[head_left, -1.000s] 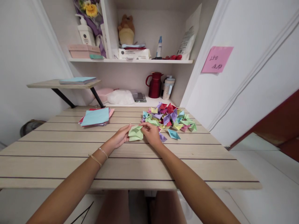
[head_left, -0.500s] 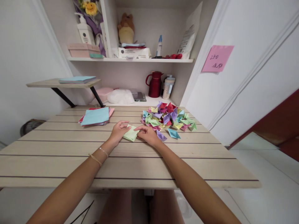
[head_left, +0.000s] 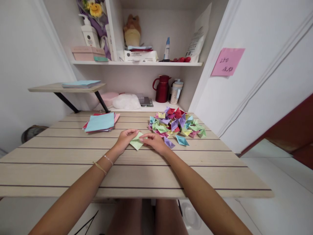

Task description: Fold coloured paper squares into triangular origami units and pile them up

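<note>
Fingers of the left hand (head_left: pixel 124 139) pinch the left side of a folded pale-green paper square (head_left: pixel 136 143); those of the right hand (head_left: pixel 156 142) pinch its right side. The square sits between them, near corner free, over the pale, dark-striped wooden worktop (head_left: pixel 146 174). Far right lies a heap of multicoloured folded-paper boats (head_left: pixel 174 124); far left, a stack of coloured paper sheets (head_left: pixel 100 122).

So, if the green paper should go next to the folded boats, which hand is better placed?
Probably the right hand: it touches the green paper from the right and is nearer the folded boats. The left hand also touches the paper, but lies farther away, nearer the stacked sheets.
</note>
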Demonstrator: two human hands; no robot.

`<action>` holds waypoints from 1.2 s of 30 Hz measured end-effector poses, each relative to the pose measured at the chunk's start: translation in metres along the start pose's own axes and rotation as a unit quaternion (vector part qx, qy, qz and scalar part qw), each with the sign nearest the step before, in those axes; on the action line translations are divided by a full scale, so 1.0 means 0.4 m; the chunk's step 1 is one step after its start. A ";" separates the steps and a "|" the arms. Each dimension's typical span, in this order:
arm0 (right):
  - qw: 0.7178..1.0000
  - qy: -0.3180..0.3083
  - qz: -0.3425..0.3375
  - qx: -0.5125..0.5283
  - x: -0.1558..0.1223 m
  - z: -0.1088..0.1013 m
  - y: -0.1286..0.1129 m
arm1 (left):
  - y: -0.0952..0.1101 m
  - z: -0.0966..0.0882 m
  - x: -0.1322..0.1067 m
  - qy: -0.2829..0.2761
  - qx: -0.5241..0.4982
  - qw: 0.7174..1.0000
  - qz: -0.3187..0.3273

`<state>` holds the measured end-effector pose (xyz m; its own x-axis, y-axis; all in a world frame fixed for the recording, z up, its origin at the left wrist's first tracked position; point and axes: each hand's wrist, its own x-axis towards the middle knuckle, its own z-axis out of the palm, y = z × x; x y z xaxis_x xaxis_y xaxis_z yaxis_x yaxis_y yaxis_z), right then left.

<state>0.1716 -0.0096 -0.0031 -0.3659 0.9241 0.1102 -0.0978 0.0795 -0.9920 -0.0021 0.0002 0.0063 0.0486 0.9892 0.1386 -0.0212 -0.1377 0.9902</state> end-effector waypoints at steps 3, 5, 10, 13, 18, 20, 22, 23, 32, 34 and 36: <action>1.000 -0.005 0.004 0.028 0.003 0.000 0.004 | 0.005 0.001 -0.001 -0.019 -0.025 1.000 -0.004; 0.999 0.013 -0.003 0.053 0.007 0.001 0.009 | 0.008 0.001 -0.002 -0.033 -0.045 0.998 -0.005; 0.995 0.063 -0.025 0.069 0.018 0.000 0.020 | 0.003 0.006 -0.006 -0.068 -0.064 0.996 -0.010; 0.992 0.105 -0.052 0.054 0.019 -0.006 0.021 | -0.010 0.009 -0.004 -0.058 -0.055 0.997 -0.014; 0.985 0.144 -0.093 -0.013 0.011 -0.011 0.009 | -0.016 0.008 0.001 -0.020 -0.058 0.998 -0.013; 0.983 0.145 -0.109 -0.025 0.009 -0.012 0.005 | -0.011 0.007 0.001 -0.019 -0.067 0.998 -0.008; 0.982 0.143 -0.117 -0.034 0.011 -0.013 0.004 | -0.006 0.008 -0.002 -0.030 -0.062 0.998 -0.012; 0.983 0.138 -0.116 -0.039 0.012 -0.014 0.006 | -0.004 0.008 -0.003 -0.043 -0.056 0.997 -0.017; 0.995 0.062 -0.076 -0.034 0.013 -0.012 0.019 | 0.000 0.007 -0.008 -0.088 -0.047 0.994 -0.035; 0.993 0.077 -0.078 -0.036 0.012 -0.011 0.013 | 0.003 0.009 -0.013 -0.108 -0.053 0.992 -0.034; 0.991 0.098 -0.084 -0.040 0.010 -0.011 0.007 | 0.007 0.012 -0.018 -0.124 -0.056 0.990 -0.032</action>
<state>0.1738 -0.0041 -0.0056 -0.1631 0.9498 0.2669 -0.0662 0.2594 -0.9635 0.0023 -0.0075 0.0080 0.2964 0.9508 0.0896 -0.1212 -0.0556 0.9911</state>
